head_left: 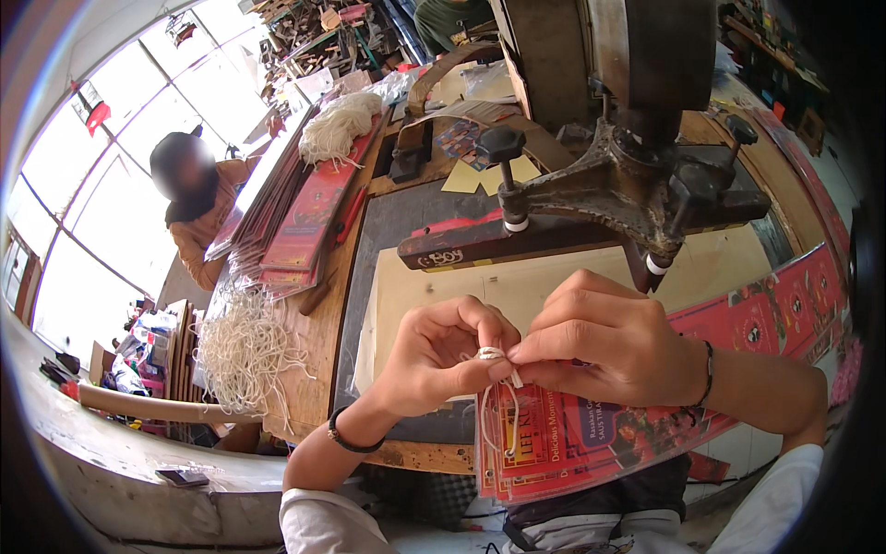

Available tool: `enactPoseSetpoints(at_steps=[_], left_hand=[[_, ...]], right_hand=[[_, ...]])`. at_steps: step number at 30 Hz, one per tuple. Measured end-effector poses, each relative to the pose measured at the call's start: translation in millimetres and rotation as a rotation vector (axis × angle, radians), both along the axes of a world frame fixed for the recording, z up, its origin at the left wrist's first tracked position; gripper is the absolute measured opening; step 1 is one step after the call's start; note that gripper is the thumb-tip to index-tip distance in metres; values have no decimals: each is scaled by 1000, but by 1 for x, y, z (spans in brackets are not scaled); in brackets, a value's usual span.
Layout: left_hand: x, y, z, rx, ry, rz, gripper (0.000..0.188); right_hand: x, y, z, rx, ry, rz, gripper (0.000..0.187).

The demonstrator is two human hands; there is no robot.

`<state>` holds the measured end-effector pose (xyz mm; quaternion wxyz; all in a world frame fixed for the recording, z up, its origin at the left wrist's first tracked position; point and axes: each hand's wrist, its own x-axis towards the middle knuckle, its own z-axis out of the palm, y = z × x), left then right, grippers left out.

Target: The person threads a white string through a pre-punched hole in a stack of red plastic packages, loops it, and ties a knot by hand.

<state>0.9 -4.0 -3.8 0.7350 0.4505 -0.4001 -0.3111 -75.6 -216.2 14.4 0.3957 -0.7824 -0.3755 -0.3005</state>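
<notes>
Both my hands meet over the near edge of the workbench, working a knot of white cord (492,354). My left hand (438,355) pinches the cord between thumb and forefinger. From the other side, the fingertips of my right hand (604,342) close on the same cord. A loop of it hangs down onto the corner of a stack of long red printed cards (591,443), which lies below my hands, toward my lap. Part of the stack is hidden under my right hand and forearm.
A black metal press (628,185) stands over a cream board (406,286). Left on the bench are a pile of white cords (249,346), stacked red cards (309,217) and a white cord bundle (340,129). Another person (198,194) is beyond them. More red cards (784,305) lie right.
</notes>
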Motion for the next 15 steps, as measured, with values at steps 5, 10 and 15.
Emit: enactPoseSetpoints(at_steps=[5, 10, 15], left_hand=[[-3, 2, 1, 14, -126, 68, 15], [-3, 1, 2, 19, -159, 56, 14], [-3, 0, 4, 23, -164, 38, 13]], right_hand=[[-1, -2, -1, -16, 18, 13, 23], [0, -4, -1, -35, -29, 27, 17], [0, -3, -3, -13, -44, 45, 13]])
